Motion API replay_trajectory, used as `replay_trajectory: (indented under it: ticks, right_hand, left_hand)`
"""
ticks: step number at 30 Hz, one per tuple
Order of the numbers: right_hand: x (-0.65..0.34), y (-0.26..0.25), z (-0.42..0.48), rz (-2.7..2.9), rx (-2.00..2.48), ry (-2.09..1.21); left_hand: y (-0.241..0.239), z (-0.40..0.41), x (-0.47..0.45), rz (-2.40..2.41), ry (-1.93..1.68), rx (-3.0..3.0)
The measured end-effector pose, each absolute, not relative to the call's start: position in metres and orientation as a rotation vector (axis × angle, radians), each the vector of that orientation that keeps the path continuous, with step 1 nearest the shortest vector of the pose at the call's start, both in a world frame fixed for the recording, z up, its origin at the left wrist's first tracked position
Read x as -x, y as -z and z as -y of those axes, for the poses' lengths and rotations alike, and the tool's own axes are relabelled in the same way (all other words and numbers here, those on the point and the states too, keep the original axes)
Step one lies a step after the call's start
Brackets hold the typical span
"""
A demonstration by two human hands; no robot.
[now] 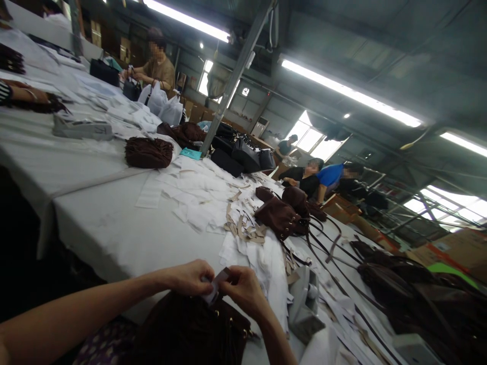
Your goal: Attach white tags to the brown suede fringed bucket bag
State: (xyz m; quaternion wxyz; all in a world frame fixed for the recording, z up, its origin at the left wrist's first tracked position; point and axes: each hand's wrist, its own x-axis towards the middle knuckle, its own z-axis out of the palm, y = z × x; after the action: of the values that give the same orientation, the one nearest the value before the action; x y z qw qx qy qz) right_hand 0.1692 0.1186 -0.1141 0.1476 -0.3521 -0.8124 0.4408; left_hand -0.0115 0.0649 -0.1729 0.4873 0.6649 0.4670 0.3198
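A dark brown handbag (190, 329) with small gold-coloured metal fittings rests against my body at the table's near edge. Just above its top, my left hand (192, 278) pinches a small pale strip (216, 285), which looks like paper or tape. The strip's other end is between the thumb and fingers of my right hand (245, 290). Both hands almost touch each other over the bag's opening. To the right of my right hand stands a grey tape dispenser (304, 304).
White paper sheets (198, 187) and beige strips (245, 223) litter the table (114, 228). Brown bags with long straps (279, 213) lie ahead, a fringed brown bag (148, 152) further left. More dark bags (418, 294) are at right. Several people work beyond a metal post (232, 83).
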Motion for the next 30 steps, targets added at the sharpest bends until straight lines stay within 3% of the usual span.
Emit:
replay_trajectory:
  ticks: [5,13,23,30]
  right_hand:
    - [-0.161,0.108,-0.130,2.487,1.065,-1.188]
    - [-0.147,0.090,-0.127,2.909,1.131,-0.734]
    - [-0.151,0.098,-0.124,2.948,1.090,-0.778]
    - [-0.152,0.113,-0.115,3.058,0.934,-0.172]
  left_hand:
    - [0.170,-0.064,0.009,-1.181,-0.782,-1.674]
    - [0.172,-0.066,0.006,-1.209,-0.784,-1.732]
    - [0.174,-0.065,0.003,-1.227,-0.799,-1.754]
    - [0.180,-0.066,0.005,-1.240,-0.820,-1.706]
